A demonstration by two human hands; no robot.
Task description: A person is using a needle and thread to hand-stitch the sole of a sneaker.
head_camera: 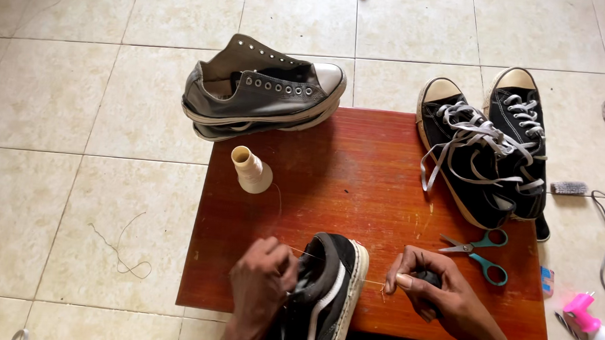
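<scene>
A low reddish wooden bench (359,166) stands on a pale tiled floor (54,106). At its near edge the left hand (262,281) is closed on a black skate shoe (323,297) with a white stripe, and the right hand (429,288) pinches a taut thread (372,282) just beside the sole. A cone spool (250,169), teal scissors (479,252), grey laceless sneakers (262,90) and black laced sneakers (482,149) lie around

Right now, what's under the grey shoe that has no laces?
Under the grey shoe lies a second grey shoe, with only its sole edge and side peeking out. Both sit partly on the red wooden board, partly over the tiled floor. The lower shoe's top is covered.
</scene>
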